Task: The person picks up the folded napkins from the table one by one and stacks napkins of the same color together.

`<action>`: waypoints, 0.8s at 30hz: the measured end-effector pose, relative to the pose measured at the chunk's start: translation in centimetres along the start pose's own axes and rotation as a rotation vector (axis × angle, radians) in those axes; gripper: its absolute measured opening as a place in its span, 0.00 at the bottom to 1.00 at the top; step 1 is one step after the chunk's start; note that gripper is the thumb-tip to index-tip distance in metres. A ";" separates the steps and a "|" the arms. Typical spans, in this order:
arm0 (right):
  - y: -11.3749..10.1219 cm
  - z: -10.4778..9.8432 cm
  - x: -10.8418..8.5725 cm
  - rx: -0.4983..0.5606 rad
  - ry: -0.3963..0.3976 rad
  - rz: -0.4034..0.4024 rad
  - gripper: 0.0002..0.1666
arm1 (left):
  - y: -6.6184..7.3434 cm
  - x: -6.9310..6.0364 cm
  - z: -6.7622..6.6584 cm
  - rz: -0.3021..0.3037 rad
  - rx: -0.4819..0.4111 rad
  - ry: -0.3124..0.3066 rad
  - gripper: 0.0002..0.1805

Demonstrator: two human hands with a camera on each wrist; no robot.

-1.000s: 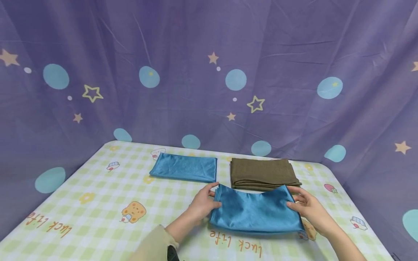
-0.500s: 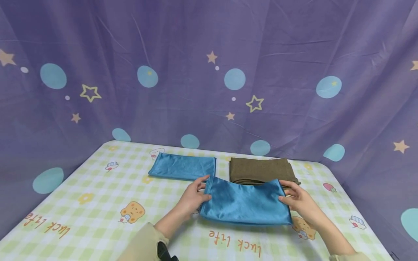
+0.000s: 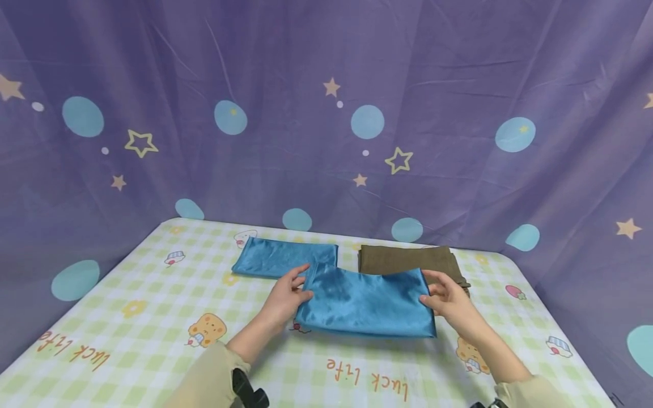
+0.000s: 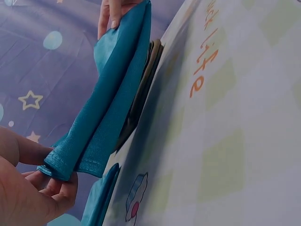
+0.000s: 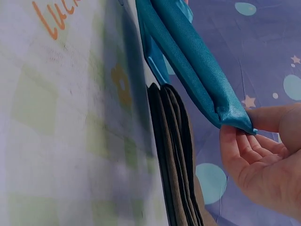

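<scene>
A folded blue satin cloth (image 3: 367,303) hangs between both hands, held above the table. My left hand (image 3: 283,297) pinches its left end, thumb on the near side; the left wrist view shows the folded layers (image 4: 101,117) between thumb and fingers. At the other end my right hand (image 3: 449,300) pinches the corner, clear in the right wrist view, where the cloth (image 5: 202,70) slopes down to the fingers. Behind lies a second folded blue satin cloth (image 3: 285,256), flat on the table. To its right is a folded brown cloth (image 3: 408,259), partly hidden by the held one.
The table wears a green-and-white checked cover (image 3: 153,340) with cartoon prints and lettering. A purple curtain (image 3: 306,68) with stars and blue dots hangs directly behind its far edge and along the sides.
Both hands have carried the held blue cloth to the left and farther from me, raising it a little. It now overlaps the views of both cloths lying behind.
</scene>
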State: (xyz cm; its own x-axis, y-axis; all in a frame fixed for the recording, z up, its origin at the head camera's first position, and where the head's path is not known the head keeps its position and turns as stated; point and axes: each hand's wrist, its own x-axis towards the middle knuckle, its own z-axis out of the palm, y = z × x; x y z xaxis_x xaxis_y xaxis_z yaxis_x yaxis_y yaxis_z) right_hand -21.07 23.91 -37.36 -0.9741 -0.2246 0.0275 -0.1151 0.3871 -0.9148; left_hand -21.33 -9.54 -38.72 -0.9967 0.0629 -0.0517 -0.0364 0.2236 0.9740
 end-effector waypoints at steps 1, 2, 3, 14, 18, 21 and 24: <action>0.0 0.1 0.2 0.004 -0.001 -0.004 0.36 | 0.0 0.1 -0.1 0.000 0.009 0.009 0.32; -0.1 0.3 0.3 0.012 -0.005 -0.009 0.36 | 0.0 0.1 -0.3 -0.004 0.013 0.015 0.32; -0.1 0.4 0.5 0.020 -0.006 -0.011 0.36 | 0.0 0.2 -0.4 -0.005 0.017 0.022 0.32; -0.9 1.9 1.8 0.071 -0.007 -0.032 0.37 | 0.2 0.6 -2.1 -0.015 0.029 0.053 0.31; -1.1 2.5 2.4 0.074 -0.001 -0.041 0.36 | 0.3 0.7 -2.9 -0.012 0.032 0.056 0.31; -1.2 2.9 2.8 0.076 0.000 -0.049 0.36 | 0.4 0.8 -3.5 -0.005 0.046 0.063 0.31; -1.4 3.3 3.2 0.082 0.008 -0.051 0.35 | 0.5 0.9 -4.0 -0.003 0.055 0.070 0.31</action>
State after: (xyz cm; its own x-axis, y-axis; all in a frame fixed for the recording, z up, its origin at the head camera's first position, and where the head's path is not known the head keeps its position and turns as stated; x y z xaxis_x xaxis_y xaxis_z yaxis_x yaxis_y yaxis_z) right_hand -23.40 19.69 -37.31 -0.9689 -0.2351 0.0775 -0.1484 0.3011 -0.9420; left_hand -22.58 -13.30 -37.38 -0.9993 -0.0051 -0.0370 -0.0369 0.2767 0.9602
